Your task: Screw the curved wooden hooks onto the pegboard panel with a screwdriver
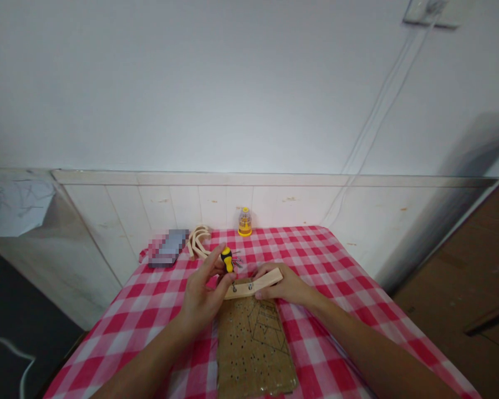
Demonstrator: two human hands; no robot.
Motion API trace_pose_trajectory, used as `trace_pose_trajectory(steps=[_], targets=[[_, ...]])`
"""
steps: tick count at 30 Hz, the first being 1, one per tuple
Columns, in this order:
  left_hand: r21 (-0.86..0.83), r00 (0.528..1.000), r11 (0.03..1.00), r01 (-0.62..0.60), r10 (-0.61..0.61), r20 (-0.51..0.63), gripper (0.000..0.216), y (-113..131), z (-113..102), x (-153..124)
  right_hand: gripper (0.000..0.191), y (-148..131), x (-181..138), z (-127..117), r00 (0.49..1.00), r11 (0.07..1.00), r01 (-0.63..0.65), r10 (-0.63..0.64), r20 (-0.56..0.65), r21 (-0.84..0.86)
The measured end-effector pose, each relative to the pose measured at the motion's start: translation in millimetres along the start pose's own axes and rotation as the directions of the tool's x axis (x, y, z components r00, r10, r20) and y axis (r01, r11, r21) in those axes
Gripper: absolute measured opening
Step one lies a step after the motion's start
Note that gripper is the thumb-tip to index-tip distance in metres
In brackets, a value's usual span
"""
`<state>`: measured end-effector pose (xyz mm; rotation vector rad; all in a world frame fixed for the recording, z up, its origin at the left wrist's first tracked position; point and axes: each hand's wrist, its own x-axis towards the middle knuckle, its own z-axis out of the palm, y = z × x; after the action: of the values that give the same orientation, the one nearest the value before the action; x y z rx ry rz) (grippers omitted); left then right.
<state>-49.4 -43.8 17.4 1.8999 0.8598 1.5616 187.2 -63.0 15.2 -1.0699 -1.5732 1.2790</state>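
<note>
My left hand (203, 288) is closed on a small yellow and black screwdriver (227, 259), its handle leaning upward between the fingers. The thumb of that hand is close to the left end of a pale, bent wooden piece (243, 289). Two small dark metal fittings, perhaps screws or hooks, show on the wood's near face. Around the right part of this piece my right hand (280, 284) is wrapped, holding it over the far end of a brown cardboard sheet (255, 343). Many small holes and some drawn lines mark the cardboard.
Small metal pieces (236, 262) lie just beyond the hands. Curved wooden pieces (197, 241) and a phone-like flat object (169, 248), partly blurred, rest at the back left. A yellow-based clear container (245, 223) stands by the wall. A red-and-white checked cloth (311, 260) covers the table.
</note>
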Motion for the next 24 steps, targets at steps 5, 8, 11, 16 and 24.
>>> trace_pose_trajectory(steps=[5, 8, 11, 16, 24], targets=[[0.030, 0.998, 0.998, -0.063, 0.063, -0.003, 0.060, -3.9, 0.9, -2.4, 0.038, 1.4, 0.4, -0.2, 1.000, 1.000, -0.013, 0.013, -0.009, -0.005], [0.035, 0.997, 0.997, -0.069, 0.069, -0.020, 0.058, -5.0, 1.7, -2.1, 0.039, 0.7, 0.4, 0.0, 1.000, 1.000, -0.019, 0.019, -0.013, -0.009], [0.040, 0.997, 0.997, -0.072, 0.073, -0.022, 0.057, -5.1, 1.8, -1.5, 0.039, -0.8, 0.1, 0.3, 0.999, 0.999, -0.030, 0.029, -0.013, -0.026], [0.042, 0.999, 0.998, -0.053, 0.053, -0.006, 0.059, -5.6, 0.6, -1.7, 0.040, -0.7, 0.0, 0.2, 1.000, 0.999, -0.026, 0.025, -0.017, -0.038], [0.046, 1.000, 0.999, -0.016, 0.015, 0.021, 0.061, -2.1, -1.8, -1.5, 0.040, 0.3, 0.3, -0.1, 1.000, 0.999, -0.020, 0.019, -0.016, -0.037]])
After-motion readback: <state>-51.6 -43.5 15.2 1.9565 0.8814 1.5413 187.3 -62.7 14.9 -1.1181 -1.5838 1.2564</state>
